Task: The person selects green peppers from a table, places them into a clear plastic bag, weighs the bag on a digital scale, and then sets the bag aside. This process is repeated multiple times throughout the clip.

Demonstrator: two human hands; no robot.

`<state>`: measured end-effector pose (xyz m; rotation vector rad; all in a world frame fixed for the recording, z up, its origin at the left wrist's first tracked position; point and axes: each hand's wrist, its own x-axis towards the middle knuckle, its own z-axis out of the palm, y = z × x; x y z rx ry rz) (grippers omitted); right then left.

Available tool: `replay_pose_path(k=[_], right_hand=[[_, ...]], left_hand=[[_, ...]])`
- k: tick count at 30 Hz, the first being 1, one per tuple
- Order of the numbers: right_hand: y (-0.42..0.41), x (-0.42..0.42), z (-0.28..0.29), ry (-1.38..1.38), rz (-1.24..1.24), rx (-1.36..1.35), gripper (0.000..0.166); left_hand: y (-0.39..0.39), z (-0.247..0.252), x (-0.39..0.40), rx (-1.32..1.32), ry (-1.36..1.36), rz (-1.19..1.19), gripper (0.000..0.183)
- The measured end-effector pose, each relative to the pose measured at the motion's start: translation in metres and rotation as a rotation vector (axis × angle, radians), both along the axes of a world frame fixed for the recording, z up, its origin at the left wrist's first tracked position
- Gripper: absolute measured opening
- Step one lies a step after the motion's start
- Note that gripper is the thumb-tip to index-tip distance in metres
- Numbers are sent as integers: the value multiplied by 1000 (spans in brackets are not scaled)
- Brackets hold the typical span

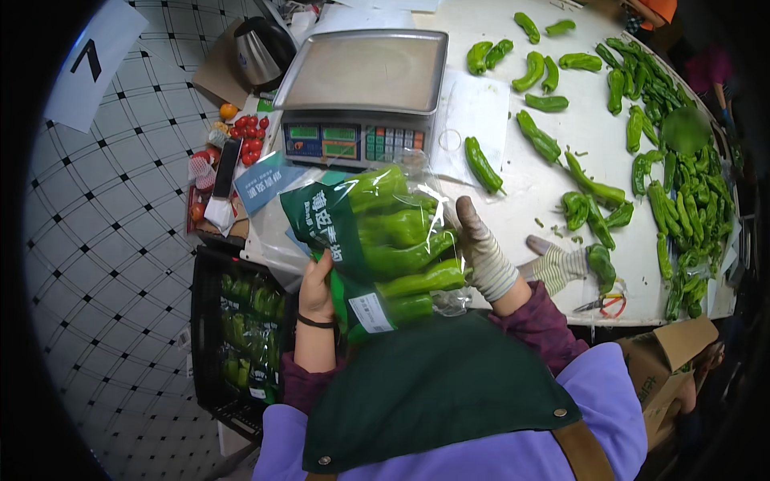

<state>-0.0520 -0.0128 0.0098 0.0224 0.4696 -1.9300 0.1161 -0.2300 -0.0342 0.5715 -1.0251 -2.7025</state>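
Observation:
A clear and dark green plastic bag of green peppers [403, 240] is held up in front of my chest, with a white label near its lower edge. Bare, my left hand [317, 285] grips the bag's left side; the fingers behind it are hidden. My right hand [486, 255], in a striped work glove, is at the bag's right end, thumb raised and the other fingers largely out of sight, so its hold is unclear. Just beyond the bag stands a digital weighing scale [364, 72] with a bare metal pan. A second striped glove [556, 264] lies on the white table.
Loose green peppers [544, 135] are spread over the table, heaped at the right [692, 180]. Red-handled scissors [604, 303] lie by the near edge. A black crate [201, 324] with bagged peppers stands at left, below tomatoes [252, 135] and an electric kettle [261, 51]. A cardboard box [649, 373] stands right.

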Motion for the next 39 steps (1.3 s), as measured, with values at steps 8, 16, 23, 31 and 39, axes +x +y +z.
replay_pose_path(k=[8, 16, 23, 31, 39], right_hand=[[0, 13, 5, -40, 72, 45, 78], [-14, 31, -17, 128, 136, 260, 86], [-60, 36, 16, 192, 237, 296, 76], [-138, 44, 11, 549, 531, 230, 87], [-123, 10, -22, 317, 379, 364, 54]], left_hand=[[16, -16, 21, 58, -93, 105, 32], [21, -35, 47, 191, -55, 131, 34], [17, -26, 64, 275, 77, 318, 40], [-58, -18, 179, -159, -65, 815, 33], [-96, -27, 464, -213, -758, 1360, 68]])
